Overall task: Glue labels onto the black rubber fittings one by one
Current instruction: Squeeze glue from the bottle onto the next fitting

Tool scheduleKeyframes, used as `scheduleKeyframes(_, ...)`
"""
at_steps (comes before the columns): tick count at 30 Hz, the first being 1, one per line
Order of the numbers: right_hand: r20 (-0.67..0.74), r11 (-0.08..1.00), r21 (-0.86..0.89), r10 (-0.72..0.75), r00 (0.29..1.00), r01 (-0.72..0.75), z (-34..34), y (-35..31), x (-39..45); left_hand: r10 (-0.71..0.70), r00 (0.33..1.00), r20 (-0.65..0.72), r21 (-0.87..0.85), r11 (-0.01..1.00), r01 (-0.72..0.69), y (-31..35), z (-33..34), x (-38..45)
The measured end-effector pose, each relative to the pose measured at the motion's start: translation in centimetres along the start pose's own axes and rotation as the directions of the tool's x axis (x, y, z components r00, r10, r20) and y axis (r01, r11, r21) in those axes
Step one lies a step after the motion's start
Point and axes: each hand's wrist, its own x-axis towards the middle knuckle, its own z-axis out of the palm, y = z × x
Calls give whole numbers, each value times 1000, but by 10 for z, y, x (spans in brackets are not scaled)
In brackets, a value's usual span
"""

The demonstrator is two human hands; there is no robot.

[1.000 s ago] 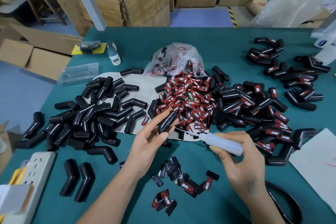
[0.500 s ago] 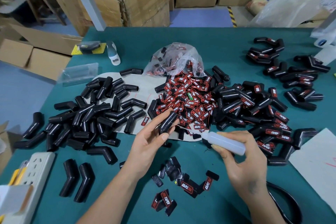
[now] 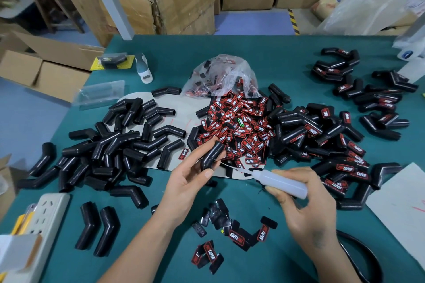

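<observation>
My left hand (image 3: 187,185) holds one bent black rubber fitting (image 3: 210,155) between thumb and fingers, just above the table's middle. My right hand (image 3: 303,209) grips a translucent glue bottle (image 3: 281,182), and the bottle's thin needle tip reaches left to the fitting. A heap of red-and-black labels (image 3: 236,126) lies behind the hands. Unlabelled fittings (image 3: 115,145) are piled to the left. Labelled fittings (image 3: 326,142) are piled to the right, with more at the far right (image 3: 368,94).
A few loose labels (image 3: 232,232) lie on the green table (image 3: 276,62) between my forearms. A clear bag (image 3: 220,76) sits behind the label heap. A power strip (image 3: 43,218) lies at the near left, white paper (image 3: 400,209) at the right, cardboard boxes (image 3: 174,7) beyond the table.
The glue bottle has drifted slightly to the right and its tip stays at the fitting. My left hand keeps the fitting in the same place.
</observation>
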Motion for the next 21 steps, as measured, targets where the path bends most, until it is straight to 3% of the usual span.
scheduleKeyframes(21,-87,998,42,55,995,-51,-1,-2,2,-17,1000,15,15,1000,17,1,0,-1)
